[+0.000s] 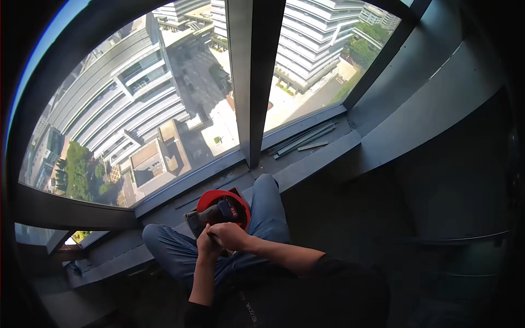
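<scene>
My left hand (206, 244) and right hand (232, 236) meet, grip unclear, beside a likely heavy power tool (212, 214), best held mid-body.

Knees (266, 191) flanking, red helmet (215, 195) ahead — room above, dark right unclear

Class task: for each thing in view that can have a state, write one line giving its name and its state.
Left hand: against the right hand; grip hidden.
Right hand: fingers curled; anything held can't be made out.
Dark power tool: lying against the red shell; on or off unclear.
Red shell: partly covered.
Thin strips: lying loose on the sill.
Knees: bent, apart.
</scene>
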Motion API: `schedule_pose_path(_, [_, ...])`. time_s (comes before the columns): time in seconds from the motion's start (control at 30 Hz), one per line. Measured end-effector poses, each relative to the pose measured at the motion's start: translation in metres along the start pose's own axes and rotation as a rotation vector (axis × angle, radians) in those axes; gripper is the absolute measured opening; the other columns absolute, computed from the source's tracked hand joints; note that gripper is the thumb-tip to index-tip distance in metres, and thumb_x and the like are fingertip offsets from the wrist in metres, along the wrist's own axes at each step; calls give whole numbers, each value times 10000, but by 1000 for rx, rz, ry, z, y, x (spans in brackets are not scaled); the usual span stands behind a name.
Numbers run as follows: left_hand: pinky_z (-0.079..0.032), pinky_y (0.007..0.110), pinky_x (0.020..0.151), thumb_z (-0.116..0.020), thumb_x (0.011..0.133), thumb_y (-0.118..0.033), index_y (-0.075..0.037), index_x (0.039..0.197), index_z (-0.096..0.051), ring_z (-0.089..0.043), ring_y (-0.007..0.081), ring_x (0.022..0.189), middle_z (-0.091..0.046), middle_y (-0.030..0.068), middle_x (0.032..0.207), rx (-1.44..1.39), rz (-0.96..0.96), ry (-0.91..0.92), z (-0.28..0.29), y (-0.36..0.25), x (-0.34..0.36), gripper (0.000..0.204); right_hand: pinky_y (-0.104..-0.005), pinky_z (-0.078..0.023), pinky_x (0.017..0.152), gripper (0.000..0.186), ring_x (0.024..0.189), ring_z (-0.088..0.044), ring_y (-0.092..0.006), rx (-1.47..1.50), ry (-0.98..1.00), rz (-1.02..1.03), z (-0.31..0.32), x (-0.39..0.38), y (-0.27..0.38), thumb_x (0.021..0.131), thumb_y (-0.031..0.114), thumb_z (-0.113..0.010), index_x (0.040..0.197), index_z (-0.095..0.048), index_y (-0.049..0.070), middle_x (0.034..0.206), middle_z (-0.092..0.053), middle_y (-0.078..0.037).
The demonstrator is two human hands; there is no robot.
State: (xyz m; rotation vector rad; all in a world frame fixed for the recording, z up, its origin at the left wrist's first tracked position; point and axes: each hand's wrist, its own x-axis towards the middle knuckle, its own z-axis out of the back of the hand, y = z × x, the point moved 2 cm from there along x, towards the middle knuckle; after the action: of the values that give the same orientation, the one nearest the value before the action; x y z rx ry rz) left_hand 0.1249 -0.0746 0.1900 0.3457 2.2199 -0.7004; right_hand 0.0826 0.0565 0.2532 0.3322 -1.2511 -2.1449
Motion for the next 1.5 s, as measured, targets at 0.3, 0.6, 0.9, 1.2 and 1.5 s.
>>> schedule_pose_path(0.3, [-509, 414, 880, -451, 1073, -278, 36, 1260, -573, -658, 272, 966, -670, 171, 1104, 37, -37, 46, 8, -4, 1, 385, -397, -555, 695, 144, 732, -697, -325, -63, 92, -16, -8, 6, -3, 919, 49, -601, 1025, -694, 18, 943, -735, -166])
schedule_pose_path(0.6, [-506, 466, 916, -437, 1073, -269, 47, 1329, -520, -661, 310, 985, -664, 203, 1141, 161, -38, -12, -12, -9, -10, 415, -379, -569, 696, 136, 710, -691, -291, -65, 76, 7, -12, 7, -11, 936, 54, -603, 1033, -695, 32, 933, -728, -165])
schedule_pose_path(0.9, [-546, 481, 849, -438, 1073, -274, 21, 1347, -516, -675, 333, 937, -658, 212, 1166, 125, 27, 24, 11, -5, 25, 410, -375, -578, 713, 177, 712, -677, -302, -87, 29, 11, -5, 5, -15, 929, 55, -619, 1077, -708, 17, 984, -709, -157])
schedule_pose_path(1.2, [-557, 493, 806, -483, 1044, -231, 19, 1340, -518, -675, 338, 930, -655, 217, 1148, 159, 41, 36, 12, -1, 27, 389, -379, -579, 716, 165, 729, -678, -306, -75, 54, -84, 3, 1, -14, 925, 69, -631, 1051, -723, 15, 965, -701, -158])
schedule_pose_path(1.5, [-558, 445, 784, -515, 1006, -118, 55, 1203, -615, -663, 302, 891, -654, 200, 1082, 227, -74, -82, 92, 28, 77, 280, -367, -577, 709, 180, 725, -681, -296, -55, 112, -7, 6, 4, 0, 918, 67, -628, 1060, -726, 15, 971, -712, -150])
